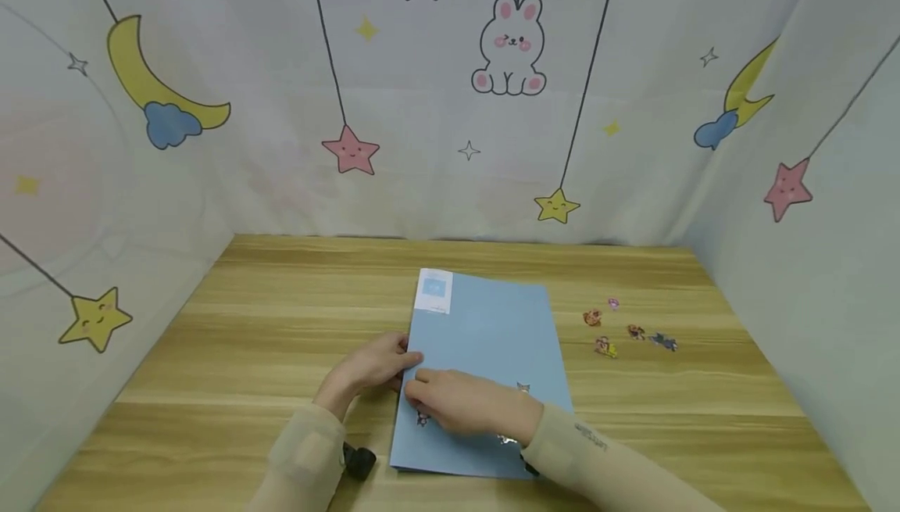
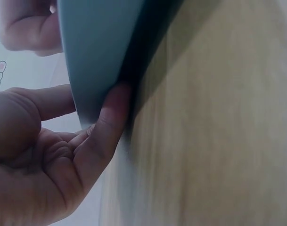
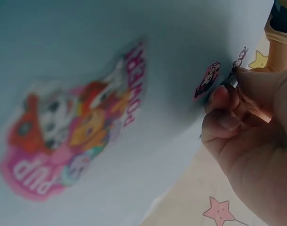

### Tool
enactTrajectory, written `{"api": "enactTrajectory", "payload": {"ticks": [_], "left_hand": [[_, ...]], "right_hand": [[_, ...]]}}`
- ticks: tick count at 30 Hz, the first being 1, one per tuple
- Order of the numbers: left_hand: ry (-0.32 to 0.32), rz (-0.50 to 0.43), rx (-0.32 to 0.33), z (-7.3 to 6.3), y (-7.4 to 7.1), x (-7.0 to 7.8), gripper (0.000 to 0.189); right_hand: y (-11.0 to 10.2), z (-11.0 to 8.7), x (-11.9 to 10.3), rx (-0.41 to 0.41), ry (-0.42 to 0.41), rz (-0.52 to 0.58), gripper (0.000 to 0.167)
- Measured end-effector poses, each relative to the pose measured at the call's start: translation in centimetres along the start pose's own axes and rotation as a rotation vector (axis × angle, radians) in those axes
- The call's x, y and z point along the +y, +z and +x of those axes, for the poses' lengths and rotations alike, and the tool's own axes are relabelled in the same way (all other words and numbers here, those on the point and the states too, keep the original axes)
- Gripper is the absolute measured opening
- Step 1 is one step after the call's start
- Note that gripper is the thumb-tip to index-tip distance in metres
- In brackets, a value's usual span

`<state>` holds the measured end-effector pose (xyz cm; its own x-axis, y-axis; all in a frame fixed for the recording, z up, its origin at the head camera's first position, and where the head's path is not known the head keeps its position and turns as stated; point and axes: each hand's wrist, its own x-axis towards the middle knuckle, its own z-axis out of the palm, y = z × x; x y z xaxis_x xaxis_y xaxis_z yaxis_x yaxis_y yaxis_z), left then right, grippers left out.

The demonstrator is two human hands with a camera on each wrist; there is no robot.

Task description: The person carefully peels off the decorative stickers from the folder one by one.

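Note:
A light blue folder [image 1: 492, 324] lies on the table, a white label [image 1: 433, 291] at its top left corner. My left hand [image 1: 373, 363] grips its left edge, thumb on top; in the left wrist view, fingers of the left hand [image 2: 49, 155] reach beneath the raised edge. Over the lower left of the cover, my right hand [image 1: 471, 402] has curled fingers. In the right wrist view, the right hand [image 3: 256, 117] pinches at a small cartoon sticker [image 3: 238, 59], partly hidden by the fingertips. Nearby on the cover are a pink-and-black sticker [image 3: 208, 80] and a larger "PUP POWER" sticker [image 3: 82, 122].
Several loose cartoon stickers [image 1: 636, 331] lie on the wooden table [image 1: 281, 301] right of the folder. A small black device [image 1: 359, 463] is at the left wrist. White printed cloth [image 1: 436, 121] encloses the table's back and sides.

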<state>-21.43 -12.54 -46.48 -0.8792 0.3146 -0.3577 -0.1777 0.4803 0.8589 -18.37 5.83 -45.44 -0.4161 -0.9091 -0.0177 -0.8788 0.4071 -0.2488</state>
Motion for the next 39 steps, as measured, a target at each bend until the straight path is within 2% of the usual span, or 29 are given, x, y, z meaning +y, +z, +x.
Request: {"api": "enactTrajectory", "payload": {"ticks": [3, 10, 17, 23, 29, 34, 39], "left_hand": [[-0.007, 0.012, 0.004, -0.1, 0.0, 0.1, 0.017], [-0.005, 0.010, 0.011, -0.1, 0.1, 0.3, 0.019], [-0.005, -0.018, 0.010, -0.1, -0.1, 0.2, 0.023], [-0.001, -0.014, 0.003, -0.2, 0.0, 0.2, 0.024], [-0.001, -0.016, 0.004, -0.1, 0.1, 0.2, 0.021], [-0.006, -0.011, 0.006, -0.1, 0.2, 0.3, 0.020], [-0.009, -0.021, 0.004, -0.3, 0.1, 0.3, 0.023]], "right_hand": [[-0.2, -0.3, 0.1, 0.014, -0.025, 0.022, 0.004], [-0.3, -1.0, 0.7, 0.029, -0.060, 0.152, 0.006], [-0.3, -1.0, 1.0, 0.026, -0.023, 0.234, 0.010], [-0.5, -1.3, 0.8, 0.039, 0.020, 0.250, 0.010], [-1.4, -2.1, 0.7, 0.117, 0.100, 0.297, 0.010], [-2.8, -3.4, 1.0, 0.227, 0.186, 0.362, 0.005], [-4.3, -5.2, 2.2, 0.337, 0.283, 0.364, 0.008]]}}
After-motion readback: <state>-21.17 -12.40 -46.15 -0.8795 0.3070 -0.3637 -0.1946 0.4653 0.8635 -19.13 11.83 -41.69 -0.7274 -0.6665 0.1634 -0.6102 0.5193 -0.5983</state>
